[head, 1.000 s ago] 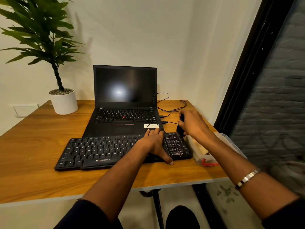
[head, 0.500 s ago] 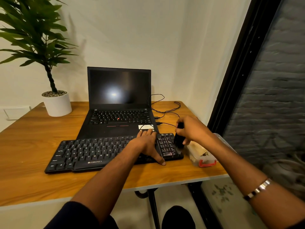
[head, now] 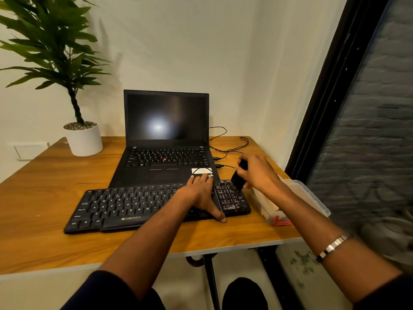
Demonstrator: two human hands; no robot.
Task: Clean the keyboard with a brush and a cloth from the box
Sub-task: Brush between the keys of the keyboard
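A black keyboard [head: 125,204] lies across the front of the wooden table [head: 44,220]. My left hand [head: 200,193] rests flat on its right part, thumb down over the front edge. My right hand [head: 257,173] is closed around a black brush [head: 239,179], whose lower end touches the top right corner of the number pad. A clear plastic box [head: 310,195] with a red clip stands just right of the keyboard, partly hidden by my right forearm. Something pale lies inside it; I cannot tell what it is.
An open black laptop [head: 166,135] stands behind the keyboard, with thin black cables [head: 223,146] trailing to its right. A potted plant in a white pot [head: 83,139] is at the back left. The table's right edge runs along a dark window frame [head: 330,90].
My right hand has moved the brush over the number pad's right side, down toward me and back to the far corner. My left hand stays on the keyboard.
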